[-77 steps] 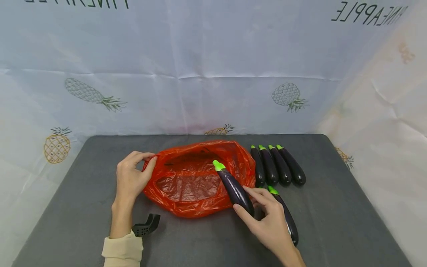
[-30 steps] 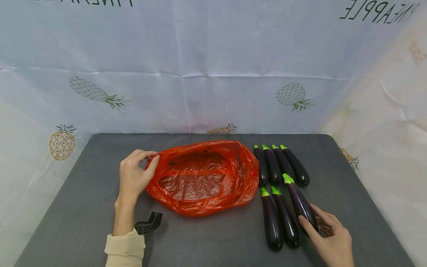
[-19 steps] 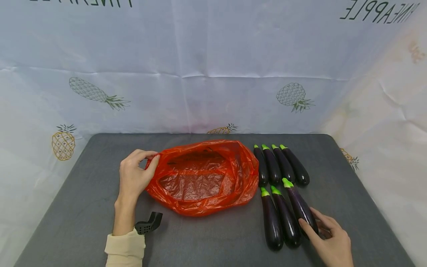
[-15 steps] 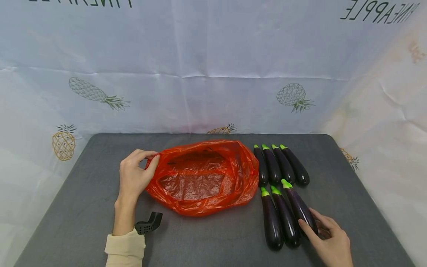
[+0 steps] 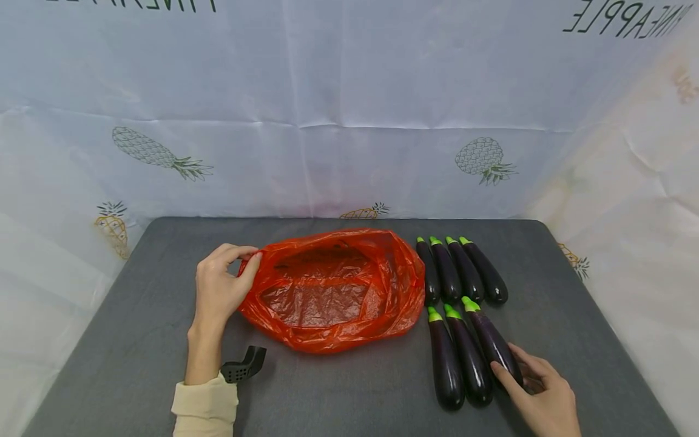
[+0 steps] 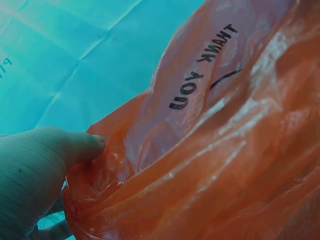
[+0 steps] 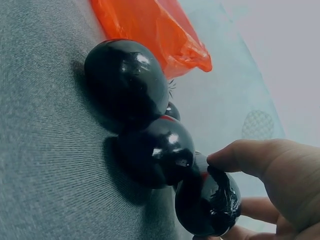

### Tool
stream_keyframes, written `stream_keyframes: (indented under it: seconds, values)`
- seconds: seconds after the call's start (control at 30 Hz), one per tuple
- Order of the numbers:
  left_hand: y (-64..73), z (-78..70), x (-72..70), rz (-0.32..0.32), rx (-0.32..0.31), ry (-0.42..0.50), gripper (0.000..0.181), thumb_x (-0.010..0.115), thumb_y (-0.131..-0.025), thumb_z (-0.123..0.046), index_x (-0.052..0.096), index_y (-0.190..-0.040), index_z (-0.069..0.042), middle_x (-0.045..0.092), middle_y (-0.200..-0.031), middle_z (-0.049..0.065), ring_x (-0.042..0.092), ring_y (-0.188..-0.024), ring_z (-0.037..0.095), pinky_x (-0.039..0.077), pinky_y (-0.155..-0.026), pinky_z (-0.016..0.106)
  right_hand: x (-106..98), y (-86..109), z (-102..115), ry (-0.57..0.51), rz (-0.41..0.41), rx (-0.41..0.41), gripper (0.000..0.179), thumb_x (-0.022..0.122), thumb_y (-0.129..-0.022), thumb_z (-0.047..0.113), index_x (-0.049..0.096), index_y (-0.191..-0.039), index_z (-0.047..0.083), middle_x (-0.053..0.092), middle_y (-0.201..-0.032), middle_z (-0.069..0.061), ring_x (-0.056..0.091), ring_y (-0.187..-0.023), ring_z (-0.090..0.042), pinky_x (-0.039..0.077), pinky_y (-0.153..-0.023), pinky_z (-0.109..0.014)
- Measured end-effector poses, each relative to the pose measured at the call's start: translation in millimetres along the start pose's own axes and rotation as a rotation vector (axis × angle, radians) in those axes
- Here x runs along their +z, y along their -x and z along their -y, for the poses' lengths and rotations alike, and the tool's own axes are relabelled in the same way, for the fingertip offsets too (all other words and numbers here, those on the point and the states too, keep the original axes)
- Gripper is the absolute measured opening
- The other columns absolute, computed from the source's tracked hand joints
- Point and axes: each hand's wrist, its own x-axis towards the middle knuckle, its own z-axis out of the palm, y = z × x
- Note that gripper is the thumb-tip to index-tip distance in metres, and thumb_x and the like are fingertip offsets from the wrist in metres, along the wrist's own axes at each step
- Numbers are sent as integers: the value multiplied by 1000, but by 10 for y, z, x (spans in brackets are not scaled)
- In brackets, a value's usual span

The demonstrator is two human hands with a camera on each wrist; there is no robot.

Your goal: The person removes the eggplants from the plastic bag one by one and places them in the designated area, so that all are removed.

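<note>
On the left, my left hand [image 5: 224,285] pinches the rim of a red plastic bag [image 5: 322,337] between thumb and fingers. The bag lies with its mouth spread wide, and its inside shows no contents. In the left wrist view, my thumb presses the crumpled film of the bag [image 6: 165,200]. At the lower right, my right hand [image 5: 540,388] grips the thick end of a dark purple eggplant [image 5: 491,340] with a bright green stem. Two more eggplants [image 5: 448,364] lie just left of it. The right wrist view shows the gripped eggplant [image 7: 207,202] beside its neighbour.
Several eggplants [image 5: 472,270] lie side by side behind the front row, close to the bag's right side. All rest on a dark grey table [image 5: 338,394]. A pale cloth with pineapple prints [image 5: 349,79] hangs behind. A black device [image 5: 243,364] sits at my left wrist.
My right hand has carried the eggplant from over the bag's right edge to the right of the front row, then lowered it slightly toward me. My left hand keeps its hold on the rim.
</note>
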Motion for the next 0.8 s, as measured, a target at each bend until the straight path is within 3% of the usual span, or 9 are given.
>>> stream_keyframes:
  seconds: [0.33,0.57,0.8]
  values:
    - [-2,0,-1,4,-5,-10,7,80,-86,-5,80,-91,0,72,-79,13,66,-74,25,34,-64,12,17,-22,-28,20,21,5,66,82,-84,48,68,-133,7,70,-118,-20,49,-69,12,46,-61,-12]
    - [-5,12,2,4,-4,-10,7,80,-86,-5,80,-91,-1,72,-79,12,65,-73,24,33,-61,14,6,-43,-68,46,93,-7,71,78,-86,54,65,-138,8,68,-123,-19,49,-72,11,47,-63,-13]
    - [-2,20,2,-3,5,-9,7,80,-85,-4,80,-91,0,72,-79,13,65,-73,25,36,-62,15,21,-56,-91,42,102,-4,70,77,-87,54,65,-138,8,68,-121,-19,50,-72,7,47,-63,-14]
